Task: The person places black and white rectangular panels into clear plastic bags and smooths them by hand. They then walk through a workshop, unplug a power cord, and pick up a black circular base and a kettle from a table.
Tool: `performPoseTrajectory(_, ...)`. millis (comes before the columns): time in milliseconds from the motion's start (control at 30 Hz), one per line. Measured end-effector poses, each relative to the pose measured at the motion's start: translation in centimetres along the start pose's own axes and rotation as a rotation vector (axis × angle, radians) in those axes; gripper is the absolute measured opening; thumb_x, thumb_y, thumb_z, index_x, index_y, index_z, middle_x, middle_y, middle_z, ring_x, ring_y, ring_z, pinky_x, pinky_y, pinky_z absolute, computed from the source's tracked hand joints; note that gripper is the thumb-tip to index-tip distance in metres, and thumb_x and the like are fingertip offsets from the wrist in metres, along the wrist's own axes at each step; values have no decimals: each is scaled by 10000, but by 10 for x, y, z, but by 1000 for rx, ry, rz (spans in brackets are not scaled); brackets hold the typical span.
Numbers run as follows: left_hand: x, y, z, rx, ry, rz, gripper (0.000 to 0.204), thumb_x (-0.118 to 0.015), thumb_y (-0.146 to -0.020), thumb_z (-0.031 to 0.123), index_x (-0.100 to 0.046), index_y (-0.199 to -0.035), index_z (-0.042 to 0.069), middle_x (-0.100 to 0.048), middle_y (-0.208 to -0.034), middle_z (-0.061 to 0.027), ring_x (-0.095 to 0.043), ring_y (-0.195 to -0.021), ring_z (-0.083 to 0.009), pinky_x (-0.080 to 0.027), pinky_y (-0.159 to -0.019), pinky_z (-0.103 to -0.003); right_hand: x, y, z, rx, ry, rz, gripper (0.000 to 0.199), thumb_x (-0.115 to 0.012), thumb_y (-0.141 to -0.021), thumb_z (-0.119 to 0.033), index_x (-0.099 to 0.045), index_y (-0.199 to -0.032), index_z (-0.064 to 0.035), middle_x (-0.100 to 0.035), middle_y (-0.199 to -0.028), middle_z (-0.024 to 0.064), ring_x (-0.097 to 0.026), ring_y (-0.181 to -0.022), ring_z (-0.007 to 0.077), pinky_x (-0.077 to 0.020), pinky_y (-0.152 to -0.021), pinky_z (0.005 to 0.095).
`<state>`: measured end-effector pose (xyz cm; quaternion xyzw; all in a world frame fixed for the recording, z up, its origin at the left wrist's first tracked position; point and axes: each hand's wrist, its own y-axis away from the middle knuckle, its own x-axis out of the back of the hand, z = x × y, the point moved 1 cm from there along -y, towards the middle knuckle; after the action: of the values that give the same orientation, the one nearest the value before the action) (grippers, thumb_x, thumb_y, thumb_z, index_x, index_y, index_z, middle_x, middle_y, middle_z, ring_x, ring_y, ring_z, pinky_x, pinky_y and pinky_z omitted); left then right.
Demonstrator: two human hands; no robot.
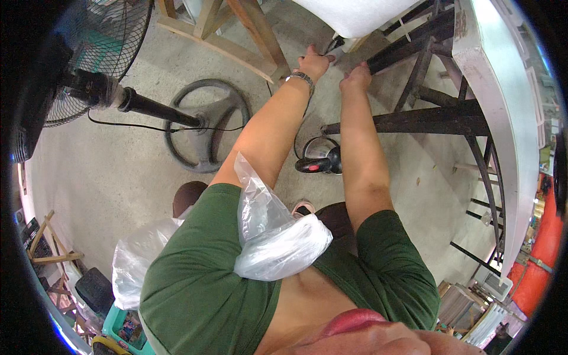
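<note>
My left hand (315,64), with a metal-banded watch (300,77) on its wrist, reaches down at the upper middle. Its fingers are spread beside a dark plug-like piece (335,44) under the edge of a white covered surface (358,16). Just right of it, my right hand (357,78) is curled by the end of a black metal leg (393,56); whatever it may hold is hidden. Below the hands, a silver electric kettle (320,148) with a black handle and red switch stands on the floor. A black cord (296,139) runs between it and my left forearm.
A grey steering-wheel-shaped base (207,151) carries the black pole of a fan (94,59). A wooden frame (231,50) stands farther off. The white-edged table (503,118) curves along the right. Clear plastic bags (284,248) hang at my chest and left side (139,254).
</note>
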<state>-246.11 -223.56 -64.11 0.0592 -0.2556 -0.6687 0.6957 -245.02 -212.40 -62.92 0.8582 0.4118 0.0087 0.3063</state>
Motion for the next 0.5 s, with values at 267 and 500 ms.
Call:
performPoseTrajectory(267, 19, 28, 34, -50, -176, -408, 674, -653, -715, 362, -417, -1268, 57, -496, -1223, -167, -445, -1147, -301, -352, -939, -361, 14, -54, 13, 391, 2246, -17, 425, -347, -881, -327, -473, -1239, -137, -418, -1310, 89, -391, -1201, 240, -309, -938, 373)
performPoseTrajectory(500, -8, 9, 9, -50, 238, -182, 553, -680, -713, 299, -483, -1130, -5, -542, -1036, -157, -483, -963, -239, -386, -835, -324, 12, -48, 9, 517, 2743, -228, 480, -349, -860, -418, -467, -1240, -150, -399, -1324, 83, -377, -1210, 250, -307, -956, 373)
